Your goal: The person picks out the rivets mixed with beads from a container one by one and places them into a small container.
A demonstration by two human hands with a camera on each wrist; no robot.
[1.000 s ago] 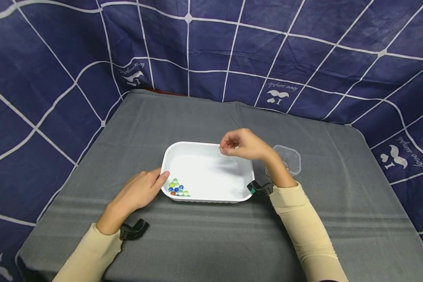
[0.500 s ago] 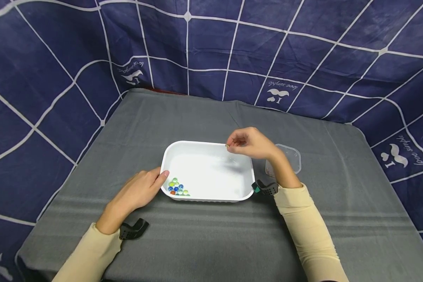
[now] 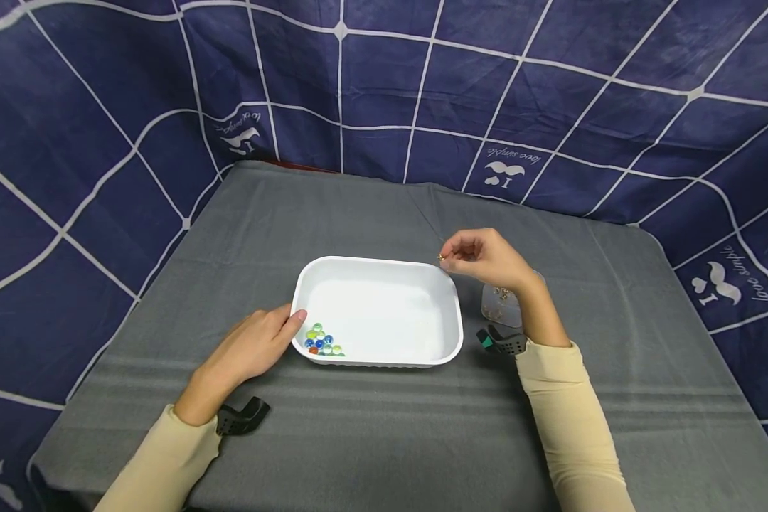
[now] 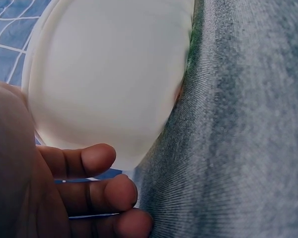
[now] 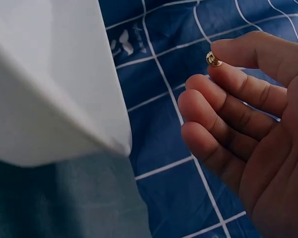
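Note:
A shallow white plastic tray (image 3: pixel 384 313) lies on the grey cloth, with several coloured glass marbles (image 3: pixel 320 341) gathered in its near left corner. My left hand (image 3: pixel 251 347) holds the tray's left end, thumb over the rim; its other fingers (image 4: pixel 120 193) curve by the outer wall. Just past the far right corner of the tray, my right hand (image 3: pixel 486 260) is raised. Between thumb and forefinger it pinches a tiny shiny gold-coloured metal piece (image 5: pixel 213 59). The remaining fingers curl loosely. Partly behind the right wrist is a small clear plastic box (image 3: pixel 500 313) with gold-coloured bits inside.
Grey cloth (image 3: pixel 384 434) covers the table on all sides of the tray. A dark blue curtain (image 3: pixel 384 85) with white grid lines stands at the back and sides. Each wrist carries a black strap-like mount (image 3: pixel 243 417).
My right hand has moved right, from above the tray to past its far right corner, still pinching the gold-coloured piece. The left hand, tray and marbles stay put.

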